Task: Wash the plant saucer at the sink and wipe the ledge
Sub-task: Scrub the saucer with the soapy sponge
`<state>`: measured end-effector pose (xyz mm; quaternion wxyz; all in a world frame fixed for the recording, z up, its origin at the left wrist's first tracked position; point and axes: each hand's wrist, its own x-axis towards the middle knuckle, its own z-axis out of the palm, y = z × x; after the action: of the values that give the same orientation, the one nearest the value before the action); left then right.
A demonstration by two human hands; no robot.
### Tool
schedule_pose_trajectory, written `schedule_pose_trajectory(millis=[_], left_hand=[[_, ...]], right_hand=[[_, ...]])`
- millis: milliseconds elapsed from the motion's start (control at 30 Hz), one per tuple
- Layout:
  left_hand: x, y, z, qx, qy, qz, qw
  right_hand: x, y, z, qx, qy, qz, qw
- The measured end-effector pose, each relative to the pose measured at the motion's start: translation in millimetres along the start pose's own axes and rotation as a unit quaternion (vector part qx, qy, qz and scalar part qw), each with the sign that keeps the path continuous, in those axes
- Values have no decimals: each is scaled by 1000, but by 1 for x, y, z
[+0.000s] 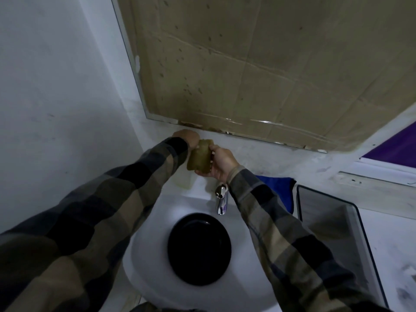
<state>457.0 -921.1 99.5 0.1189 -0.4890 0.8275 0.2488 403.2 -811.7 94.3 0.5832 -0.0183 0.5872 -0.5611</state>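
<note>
Cardboard sheet (258, 64): the largest thing in view, brown, creased and spotted, covering the framed panel on the wall above the sink; tape runs along its lower edge.
Wall (56, 86): pale, scuffed, filling the left side.
Sink (146, 255): white basin, rounded at the near edge, its flat back rim meeting the wall under the cardboard.
Sleeves: both arms in a brown and dark checked shirt reach from the bottom corners toward the sink's back rim.
Plant saucer (199, 246): black, round, lying in the middle of the basin, below the tap's spout; neither hand touches it.
Glass-topped unit (333, 226): grey, dark-framed, just beside the sink's right edge.
Blue cloth (281, 188): bunched at the sink's back right corner, between the tap and the grey unit.
Right hand (221, 162): curled around the lower part of the bottle from the right, thumb up along its side, fingers wrapped underneath; a firm grasp.
Left hand (186, 137): clenched at the bottle's top, knuckles up; what the fingers grip there is hidden.
Bottle (199, 157): olive-green, translucent, held tilted above the sink's back rim, left of the tap.
Tap (221, 199): chrome, at the middle of the back rim, spout pointing into the basin.
Pale container (183, 182): blurred, on the back rim under the bottle.
</note>
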Motion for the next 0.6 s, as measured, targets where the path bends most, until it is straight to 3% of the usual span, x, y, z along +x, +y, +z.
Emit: schedule_pose_trajectory(millis=[200,433,600], left_hand=[[-2,-5,13,-33,32,-66,997],[-4,-5,2,-59,-6,-20,998],[-7,-11,16,-75,48,-55,994]], right_hand=[[-8,-9,7,-59,-6,-18,998],[-11,-13,7,-85,-6,-49,995],[-11,-12,10,-108,-9,-67,992]])
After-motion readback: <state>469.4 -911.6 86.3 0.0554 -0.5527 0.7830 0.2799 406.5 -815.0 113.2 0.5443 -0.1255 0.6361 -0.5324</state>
